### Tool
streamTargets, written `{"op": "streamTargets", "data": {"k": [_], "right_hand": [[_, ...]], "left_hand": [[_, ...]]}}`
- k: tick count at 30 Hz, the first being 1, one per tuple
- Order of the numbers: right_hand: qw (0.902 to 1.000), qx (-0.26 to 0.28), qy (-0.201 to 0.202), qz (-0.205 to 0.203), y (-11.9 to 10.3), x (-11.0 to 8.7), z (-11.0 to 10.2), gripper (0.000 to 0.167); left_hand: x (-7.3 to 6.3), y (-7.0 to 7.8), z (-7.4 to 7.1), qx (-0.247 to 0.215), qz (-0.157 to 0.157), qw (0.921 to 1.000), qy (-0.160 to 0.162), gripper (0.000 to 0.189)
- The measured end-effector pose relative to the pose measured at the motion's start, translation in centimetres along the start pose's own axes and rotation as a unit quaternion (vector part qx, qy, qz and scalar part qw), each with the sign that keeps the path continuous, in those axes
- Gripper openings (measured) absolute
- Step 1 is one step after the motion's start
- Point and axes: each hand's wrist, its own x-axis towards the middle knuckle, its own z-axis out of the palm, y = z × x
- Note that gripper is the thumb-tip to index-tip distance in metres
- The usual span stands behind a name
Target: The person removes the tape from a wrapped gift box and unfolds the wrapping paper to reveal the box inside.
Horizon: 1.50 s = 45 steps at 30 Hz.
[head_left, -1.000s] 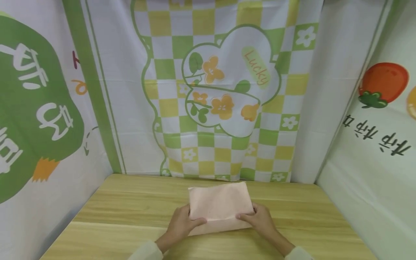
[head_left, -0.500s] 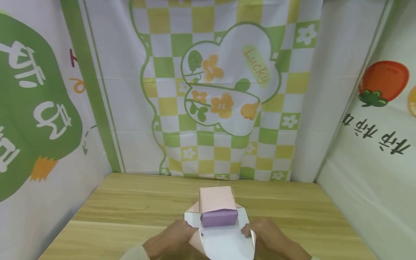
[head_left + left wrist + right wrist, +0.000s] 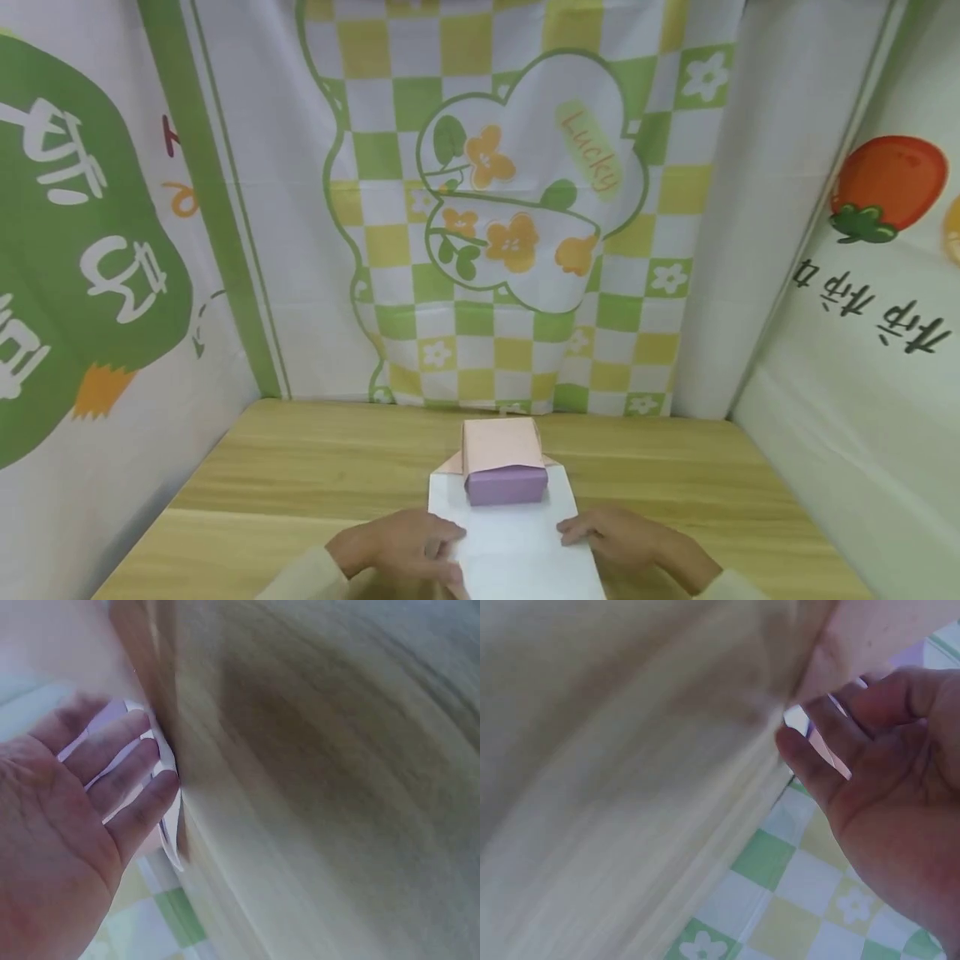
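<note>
A sheet of wrapping paper, pink outside and white inside (image 3: 517,554), lies under a small purple box (image 3: 507,487) in the head view. Its pink far end (image 3: 501,443) is folded over the box top. At the sheet's left edge, my left hand (image 3: 408,542) touches the paper. Its fingers (image 3: 139,806) look nearly straight in the left wrist view. Along the opposite edge, my right hand (image 3: 618,537) holds the paper between thumb and fingers. The right wrist view shows the bent thumb against the pink side (image 3: 877,637). The sheet's near end runs out of the head view.
The wooden table (image 3: 322,454) reaches to a checkered cloth (image 3: 510,350) hung at the back. Printed cloth walls stand at the left (image 3: 210,467) and right (image 3: 847,433), close to the table's sides.
Both hands have opened the raised paper away from the box toward the person, uncovering its white inside and the purple box. The near flap has flattened, and the left fingers have loosened.
</note>
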Motion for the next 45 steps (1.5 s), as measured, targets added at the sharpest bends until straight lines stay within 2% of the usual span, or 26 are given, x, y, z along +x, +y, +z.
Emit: {"op": "streamTargets", "data": {"k": [2, 5, 8, 9, 13, 17, 21, 24, 25, 27, 31, 33, 36, 41, 43, 45], "right_hand": [[0.9998, 0.02, -0.004, 0.005, 0.1, 0.1, -0.5, 0.029], [0.9994, 0.024, 0.026, 0.003, 0.3, 0.7, -0.6, 0.023], [0.9984, -0.021, 0.049, 0.019, 0.4, 1.5, 0.1, 0.024], [0.9973, -0.04, 0.054, 0.031, 0.4, 1.8, 0.4, 0.031], [0.9918, -0.08, 0.058, 0.082, 0.7, 2.5, 1.2, 0.065], [0.9938, -0.047, 0.041, 0.092, 0.7, 3.0, 1.0, 0.094], [0.9941, -0.057, -0.019, 0.091, 0.0, 3.5, 0.5, 0.118], [0.9895, -0.083, -0.051, 0.107, -0.4, 3.5, 0.4, 0.127], [0.9881, -0.085, -0.058, 0.114, -0.4, 3.5, 0.3, 0.127], [0.9879, -0.079, -0.055, 0.121, -0.3, 3.5, 0.3, 0.121], [0.9914, -0.062, -0.004, 0.116, 0.4, 3.9, 0.2, 0.095], [0.9918, -0.061, 0.019, 0.111, 0.6, 4.3, 0.2, 0.087], [0.9903, -0.067, 0.025, 0.119, 0.5, 4.7, 0.0, 0.089], [0.9867, -0.071, 0.011, 0.146, 0.5, 5.6, -0.5, 0.105], [0.9857, -0.067, 0.002, 0.155, 0.7, 5.9, -0.7, 0.112], [0.9852, -0.057, -0.005, 0.162, 1.0, 6.2, -0.9, 0.114]], "left_hand": [[0.2, -0.4, 0.0, -0.048, -0.024, 0.9986, 0.002, 0.047], [0.9, -1.1, 0.4, -0.066, -0.039, 0.9962, 0.041, 0.04], [1.5, -1.8, 1.1, -0.001, -0.052, 0.9959, 0.074, 0.018], [1.7, -2.0, 1.3, 0.027, -0.059, 0.9946, 0.08, 0.02], [2.2, -2.5, 1.4, 0.092, -0.104, 0.9882, 0.065, 0.054], [2.3, -2.5, 0.8, 0.087, -0.132, 0.9869, 0.033, 0.083], [2.0, -2.4, 0.7, 0.076, -0.127, 0.989, 0.007, 0.101], [2.0, -2.1, 0.7, 0.085, -0.116, 0.9896, -0.003, 0.111], [2.0, -2.0, 0.6, 0.088, -0.116, 0.9894, -0.007, 0.112], [2.3, -2.0, 0.4, 0.098, -0.114, 0.9886, 0.0, 0.099], [3.3, -2.6, -0.2, 0.121, -0.119, 0.9853, 0.019, 0.062], [3.7, -2.8, -0.4, 0.136, -0.129, 0.9821, 0.02, 0.056], [4.3, -3.0, -0.6, 0.171, -0.149, 0.9739, 0.001, 0.069], [5.2, -3.1, -1.0, 0.209, -0.178, 0.9612, -0.031, 0.101], [5.4, -3.3, -1.2, 0.199, -0.186, 0.9615, -0.039, 0.109], [5.6, -3.7, -1.4, 0.17, -0.193, 0.9656, -0.039, 0.112]]}}
